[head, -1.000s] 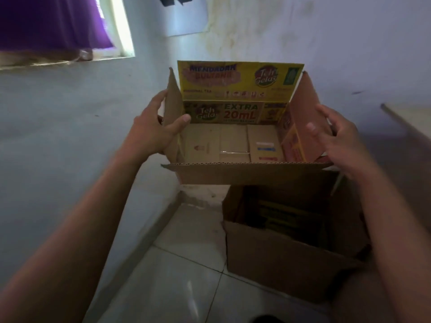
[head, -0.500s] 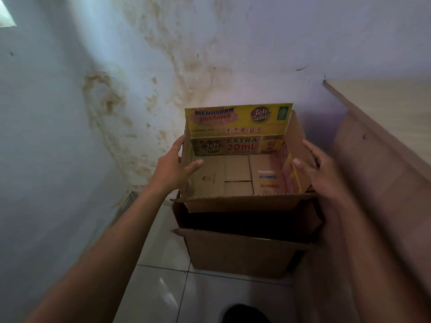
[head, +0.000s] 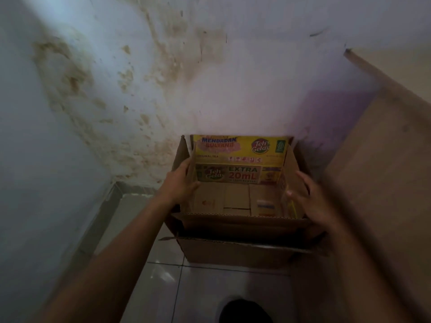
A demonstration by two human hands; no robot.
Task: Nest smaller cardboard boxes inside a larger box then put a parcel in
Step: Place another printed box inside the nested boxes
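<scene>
While two hands grip it, one box (head: 235, 201) sits inside another (head: 233, 252).

Dim room, and the whole view is soft. Cool, pale daylight washes the stained wall (head: 144, 73) from the upper left, brightest near the top corner and fading toward the floor. The right hand (head: 310, 201) is smeared with motion blur; the left hand (head: 179, 183) is a bit crisper. The inside of the printed box (head: 235, 201) sits in murky shadow, its yellow panel the only strong colour. A deep black gap shows under its near edge. The tiled floor (head: 161, 276) catches a faint glossy sheen. Wide-angle bending stretches the forearms and darkens the lower corners.
</scene>
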